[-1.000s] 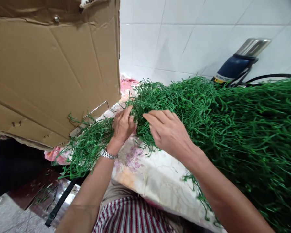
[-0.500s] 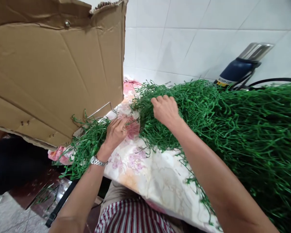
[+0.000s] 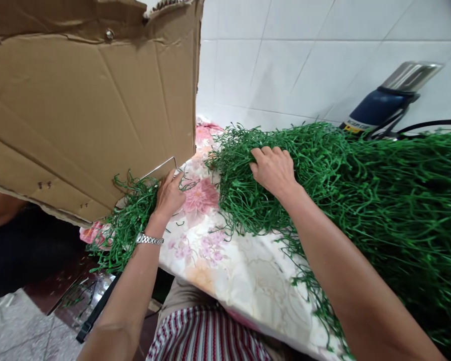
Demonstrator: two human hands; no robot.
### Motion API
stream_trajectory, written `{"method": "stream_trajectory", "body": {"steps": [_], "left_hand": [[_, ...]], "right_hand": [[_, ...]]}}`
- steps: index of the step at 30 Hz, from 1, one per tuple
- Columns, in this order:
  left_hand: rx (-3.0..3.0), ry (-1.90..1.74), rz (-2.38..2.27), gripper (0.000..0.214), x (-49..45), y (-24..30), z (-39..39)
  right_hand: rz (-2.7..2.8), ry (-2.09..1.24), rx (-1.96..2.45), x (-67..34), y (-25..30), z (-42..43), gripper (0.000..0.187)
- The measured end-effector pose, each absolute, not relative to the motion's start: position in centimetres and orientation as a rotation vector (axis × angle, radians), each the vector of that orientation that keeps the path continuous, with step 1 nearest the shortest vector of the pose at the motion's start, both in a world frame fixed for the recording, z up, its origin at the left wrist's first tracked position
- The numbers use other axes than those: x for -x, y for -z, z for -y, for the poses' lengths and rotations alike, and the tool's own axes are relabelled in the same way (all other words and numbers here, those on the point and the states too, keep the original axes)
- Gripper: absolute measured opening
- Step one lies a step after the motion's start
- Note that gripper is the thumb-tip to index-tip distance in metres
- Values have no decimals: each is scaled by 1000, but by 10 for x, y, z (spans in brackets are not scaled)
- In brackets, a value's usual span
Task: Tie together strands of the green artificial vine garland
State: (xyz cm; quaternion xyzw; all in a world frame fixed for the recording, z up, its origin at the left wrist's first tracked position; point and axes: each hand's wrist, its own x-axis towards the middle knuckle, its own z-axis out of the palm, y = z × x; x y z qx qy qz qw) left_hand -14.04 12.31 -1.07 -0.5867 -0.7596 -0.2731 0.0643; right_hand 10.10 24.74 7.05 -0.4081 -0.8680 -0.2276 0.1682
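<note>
A large heap of thin green curly stems (image 3: 323, 170), with small buds at their tips, spreads over the right of the table. On it rests my right hand (image 3: 273, 170), its fingers curled down into the stems. The fingertips are hidden there. A smaller pile of the same stems (image 3: 130, 215) lies at the left, beside the cardboard. My left hand (image 3: 169, 196), with a metal watch on the wrist, lies at its right edge, thumb and fingers loosely apart. A few loose stems lie by those fingers.
An upright cardboard sheet (image 3: 97, 115) stands on the left, with a bent metal wire (image 3: 160, 166) at its foot. A flowered cloth (image 3: 248, 281) covers the table. Behind the heap a blue flask (image 3: 379, 108) leans near the tiled wall. Another person's arm (image 3: 2, 208) shows far left.
My left hand has moved left to the small pile, and its fingers have loosened. My right hand has shifted right over the large heap. The view has turned slightly left.
</note>
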Motion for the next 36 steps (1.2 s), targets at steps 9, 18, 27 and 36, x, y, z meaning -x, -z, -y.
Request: {"method": "stream_trajectory", "body": {"steps": [9, 18, 27, 36], "left_hand": [[1658, 1521, 1967, 53, 94, -18, -93], [2307, 1359, 2188, 33, 37, 6, -74], [2448, 1604, 2199, 27, 16, 13, -68], [2832, 1398, 1932, 21, 14, -11, -46]], "right_hand": [[2463, 556, 1146, -98, -80, -234, 31], [2462, 444, 1016, -103, -93, -203, 29], [2602, 245, 1073, -133, -98, -145, 31], [2906, 151, 1154, -159, -55, -87, 16]]}}
